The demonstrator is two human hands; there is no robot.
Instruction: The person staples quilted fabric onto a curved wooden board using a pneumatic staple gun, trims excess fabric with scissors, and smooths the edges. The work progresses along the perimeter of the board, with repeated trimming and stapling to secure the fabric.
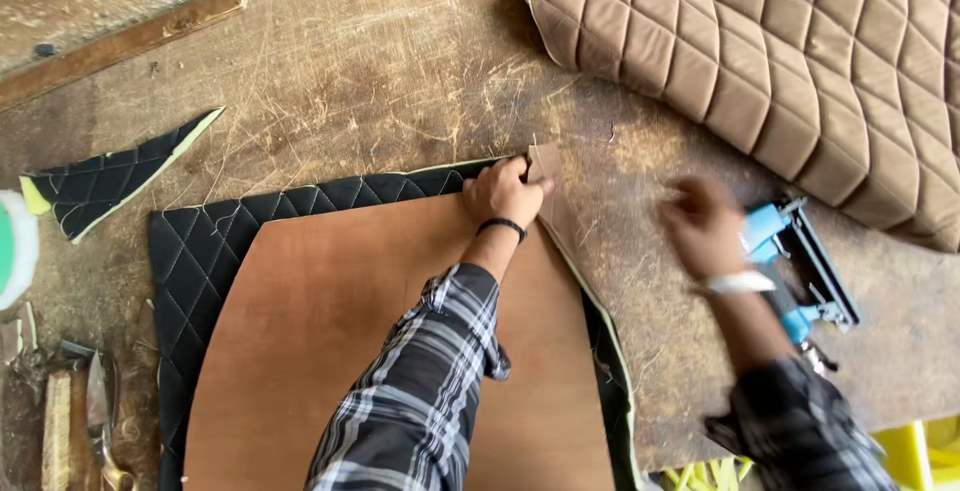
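Note:
A brown wooden panel (pixel 340 331) lies on a black quilted fabric piece (pixel 200 251) on the worn wooden workbench (pixel 380 61). My left hand (pixel 505 191) presses on the panel's far right corner, pinching a folded flap of the fabric (pixel 545 163) over the edge. My right hand (pixel 705 226) is blurred with motion, hovering with nothing in it just left of a blue pneumatic staple gun (pixel 800 271) that lies on the bench.
A tan quilted cushion cover (pixel 780 51) fills the far right. A black quilted offcut (pixel 110 181) lies at the left. Old tools (pixel 90 421) sit at the lower left edge, yellow scraps (pixel 700 473) at the bottom right.

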